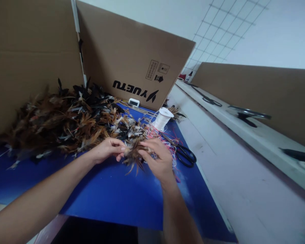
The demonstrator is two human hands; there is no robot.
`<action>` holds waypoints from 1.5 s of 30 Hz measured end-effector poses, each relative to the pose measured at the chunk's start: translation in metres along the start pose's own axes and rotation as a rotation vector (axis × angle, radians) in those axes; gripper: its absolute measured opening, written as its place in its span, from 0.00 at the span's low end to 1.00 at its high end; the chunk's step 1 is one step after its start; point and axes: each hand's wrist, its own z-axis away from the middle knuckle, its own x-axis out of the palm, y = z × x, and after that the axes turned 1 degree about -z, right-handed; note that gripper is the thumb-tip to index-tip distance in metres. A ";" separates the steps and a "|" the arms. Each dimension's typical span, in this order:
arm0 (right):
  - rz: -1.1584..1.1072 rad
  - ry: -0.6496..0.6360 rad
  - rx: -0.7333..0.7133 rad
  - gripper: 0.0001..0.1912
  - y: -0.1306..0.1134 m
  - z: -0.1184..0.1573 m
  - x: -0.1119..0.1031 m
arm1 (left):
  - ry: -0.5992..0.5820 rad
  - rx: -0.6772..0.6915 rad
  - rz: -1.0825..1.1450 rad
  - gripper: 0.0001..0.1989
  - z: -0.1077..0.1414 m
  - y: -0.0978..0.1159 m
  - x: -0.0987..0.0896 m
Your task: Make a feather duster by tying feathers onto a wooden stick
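A small bunch of brown feathers (135, 153) is held between my two hands, just above the blue table. My left hand (108, 150) pinches its pale end between thumb and fingertips. On the other side, my right hand (159, 159) has thumb and fingers closed on the feather tips. Behind and to the left spreads a large pile of brown, black and white feathers (73, 118). Close behind my right hand stands a spool of white cord (163, 118), among tangled pink and white strings (152, 130). Black-handled scissors (185, 155) lie to its right.
Tall cardboard panels (132, 54) wall in the back and left of the blue table (112, 200). A small white device (134, 102) sits at the panel's foot. On the right, a white ledge (223, 110) carries another pair of scissors (211, 101) and other dark tools.
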 end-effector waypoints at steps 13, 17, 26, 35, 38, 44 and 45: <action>-0.143 0.212 0.288 0.06 0.014 -0.002 -0.003 | 0.140 0.149 0.330 0.13 0.001 -0.003 -0.014; -0.103 0.156 0.326 0.06 0.016 -0.002 0.000 | 0.153 0.118 0.461 0.15 0.003 0.004 -0.014; 0.080 -0.110 0.269 0.07 0.016 0.007 0.012 | 0.356 0.299 0.770 0.10 0.008 0.028 -0.019; 0.368 -0.479 0.079 0.09 0.009 0.016 0.035 | 0.411 0.389 0.849 0.09 0.011 0.039 -0.023; 0.338 -0.552 0.015 0.07 0.004 0.021 0.044 | 0.450 0.362 0.871 0.07 0.010 0.042 -0.020; 0.406 -0.482 0.025 0.07 0.003 0.021 0.049 | 0.518 0.319 0.797 0.04 0.002 0.055 -0.021; 0.452 -0.449 0.044 0.07 0.004 0.019 0.049 | 0.515 0.321 0.780 0.04 0.001 0.057 -0.023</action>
